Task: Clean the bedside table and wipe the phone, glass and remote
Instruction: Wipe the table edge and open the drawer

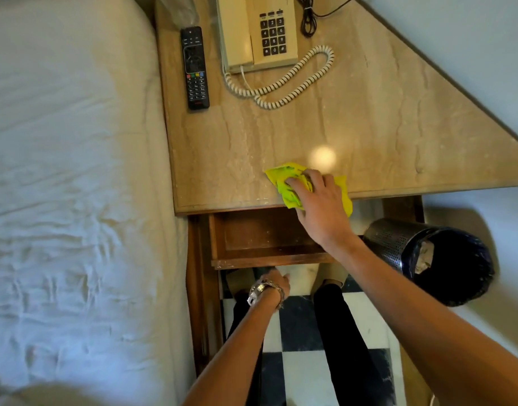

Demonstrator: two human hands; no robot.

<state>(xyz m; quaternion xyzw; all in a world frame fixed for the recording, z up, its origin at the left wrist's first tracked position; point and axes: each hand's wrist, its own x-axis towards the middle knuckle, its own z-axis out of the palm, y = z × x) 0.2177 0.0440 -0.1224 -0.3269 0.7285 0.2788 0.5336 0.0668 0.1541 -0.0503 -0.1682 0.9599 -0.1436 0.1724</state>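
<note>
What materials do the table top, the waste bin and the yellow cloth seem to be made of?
Table top: probably polished stone such as marble or travertine, or a laminate copy; beige veins and a glossy light reflection show.
Waste bin: metal, likely steel; shiny wall with many small punched holes.
Yellow cloth: soft fabric, perhaps microfibre; it crumples under the right hand.

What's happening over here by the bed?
A person is cleaning a beige marble-patterned bedside table. Their right hand presses a crumpled yellow cloth onto the near edge. The left hand, a metal watch on its wrist, sits below the open wooden drawer. A black remote control and a cream corded telephone lie at the far end, untouched.
</note>
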